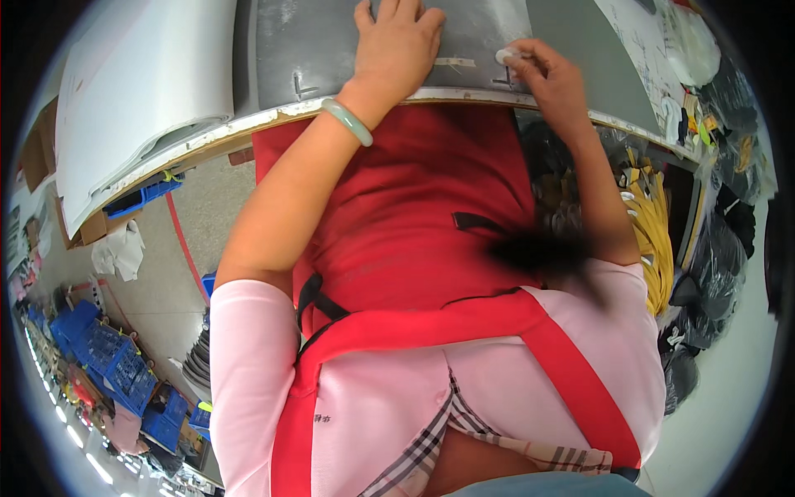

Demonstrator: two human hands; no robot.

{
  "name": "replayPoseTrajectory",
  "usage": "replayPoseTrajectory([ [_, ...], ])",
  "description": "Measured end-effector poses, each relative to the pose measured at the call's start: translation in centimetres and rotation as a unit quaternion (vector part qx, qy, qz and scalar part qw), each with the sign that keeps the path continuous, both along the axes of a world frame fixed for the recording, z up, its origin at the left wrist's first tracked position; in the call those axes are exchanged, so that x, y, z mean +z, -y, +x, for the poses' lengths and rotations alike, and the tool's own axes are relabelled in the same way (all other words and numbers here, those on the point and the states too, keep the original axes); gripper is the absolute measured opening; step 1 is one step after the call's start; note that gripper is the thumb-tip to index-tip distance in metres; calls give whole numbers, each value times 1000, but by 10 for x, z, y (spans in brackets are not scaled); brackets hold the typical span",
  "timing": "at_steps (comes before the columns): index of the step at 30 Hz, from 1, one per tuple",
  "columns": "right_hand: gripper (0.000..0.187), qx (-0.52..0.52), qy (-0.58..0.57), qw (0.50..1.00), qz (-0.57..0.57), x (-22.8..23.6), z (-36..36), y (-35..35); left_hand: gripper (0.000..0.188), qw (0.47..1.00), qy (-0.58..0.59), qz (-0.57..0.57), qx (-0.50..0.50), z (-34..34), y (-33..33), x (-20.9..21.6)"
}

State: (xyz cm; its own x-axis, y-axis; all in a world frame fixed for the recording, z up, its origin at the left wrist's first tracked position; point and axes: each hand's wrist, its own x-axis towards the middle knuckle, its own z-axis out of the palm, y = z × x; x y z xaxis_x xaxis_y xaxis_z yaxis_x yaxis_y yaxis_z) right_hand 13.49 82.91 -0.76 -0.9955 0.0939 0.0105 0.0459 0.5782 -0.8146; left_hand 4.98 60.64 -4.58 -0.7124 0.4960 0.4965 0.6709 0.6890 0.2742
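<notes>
My left hand (396, 45), with a pale green bangle (348, 123) at its wrist, rests palm down on a dark grey board (323, 50). Its fingers are spread on the surface, and the upper frame edge cuts off some of them. To the right, my right hand (556, 81) pinches a small white round piece (505, 55) between thumb and fingers, just over the board. Below that piece is a black corner mark (503, 79) on the board. A short beige strip (455, 62) lies between my hands. Another corner mark (303, 86) shows left of my left wrist.
White sheets (157, 74) curl over the table's left edge. Clear plastic bags (694, 41) lie at the far right. Yellow material (651, 224) hangs under the table beside my right arm. Blue baskets (112, 356) stand on the floor at lower left. A red apron (414, 199) covers my front.
</notes>
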Motion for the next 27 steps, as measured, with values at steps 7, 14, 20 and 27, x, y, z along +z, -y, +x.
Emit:
replayPoseTrajectory([
  [7,12,97,-47,982,154,5,13,-2,14,1000,-8,7,3,1,-2,-1],
  [14,13,139,-87,958,234,4,16,-1,13,1000,-15,15,9,0,-3,-4],
  [20,21,39,40,996,68,5,14,-16,13,1000,-19,11,-4,0,-1,-1],
  [27,28,0,34,989,146,-1,10,-10,13,1000,-11,8,-2,1,0,-1],
])
